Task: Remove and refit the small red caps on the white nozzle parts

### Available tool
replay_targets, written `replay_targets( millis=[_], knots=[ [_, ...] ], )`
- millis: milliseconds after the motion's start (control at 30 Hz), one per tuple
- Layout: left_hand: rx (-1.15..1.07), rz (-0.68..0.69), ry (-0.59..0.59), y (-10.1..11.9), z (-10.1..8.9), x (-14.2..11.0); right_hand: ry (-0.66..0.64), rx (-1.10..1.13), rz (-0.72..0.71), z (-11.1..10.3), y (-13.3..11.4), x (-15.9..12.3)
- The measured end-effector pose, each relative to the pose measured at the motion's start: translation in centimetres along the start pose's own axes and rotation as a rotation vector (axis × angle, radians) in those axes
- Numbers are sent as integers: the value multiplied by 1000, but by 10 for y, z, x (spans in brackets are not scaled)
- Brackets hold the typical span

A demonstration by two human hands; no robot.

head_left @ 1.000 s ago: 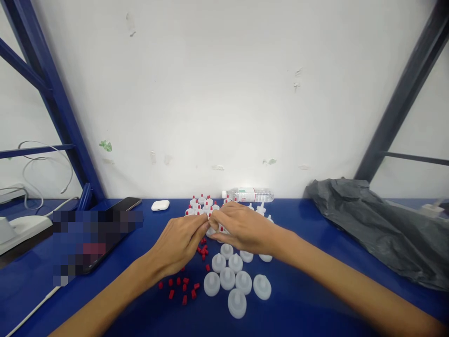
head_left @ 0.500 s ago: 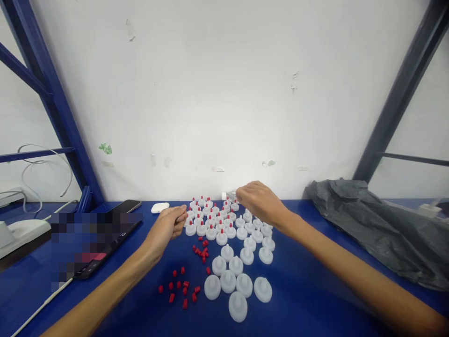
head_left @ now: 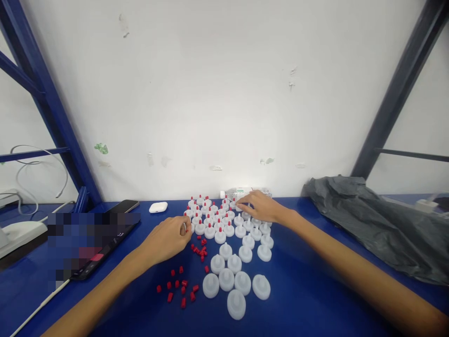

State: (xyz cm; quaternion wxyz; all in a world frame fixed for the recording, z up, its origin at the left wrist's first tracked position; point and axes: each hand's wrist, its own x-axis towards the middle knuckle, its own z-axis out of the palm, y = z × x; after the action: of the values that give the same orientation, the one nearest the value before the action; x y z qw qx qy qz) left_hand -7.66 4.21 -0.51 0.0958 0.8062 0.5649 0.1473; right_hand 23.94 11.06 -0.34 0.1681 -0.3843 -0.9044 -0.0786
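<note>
I find on the glossy blue tabletop (head_left: 298,299), nearer to me than both hands, translucent white round plastic lids with upright nozzles (head_left: 236,304); these bare-nozzled pieces run back to beneath the right hand. Small red plastic caps (head_left: 183,303) lie loose on the near side of the left hand, with a further pile just to its right.

I record the left hand (head_left: 170,236) as curled, fingertips at the left edge of the white lids fitted with red tips (head_left: 220,235). I cannot tell whether it grips anything. That capped group lies between the hands and slightly beyond the left.

I note the right hand (head_left: 261,206) farther back, palm down, fingers extended over the rear lids; any grasp there cannot be confirmed. Beyond the left hand sits a white rounded case (head_left: 158,207); just behind the right, a clear plastic bottle (head_left: 229,193) on its side.
</note>
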Motion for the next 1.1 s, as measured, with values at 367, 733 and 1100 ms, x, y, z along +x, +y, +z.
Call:
replay_targets(
  millis=[367, 733, 1100],
  knots=[
    [16, -3, -94, 3, 1, -3, 3, -53, 38, 2, -8, 1],
    [47, -23, -68, 1, 4, -2, 3, -68, 6, 3, -12, 3],
    [74, -28, -47, -2, 7, 1, 9, -29, 103, 14, -9, 3]
  ],
)
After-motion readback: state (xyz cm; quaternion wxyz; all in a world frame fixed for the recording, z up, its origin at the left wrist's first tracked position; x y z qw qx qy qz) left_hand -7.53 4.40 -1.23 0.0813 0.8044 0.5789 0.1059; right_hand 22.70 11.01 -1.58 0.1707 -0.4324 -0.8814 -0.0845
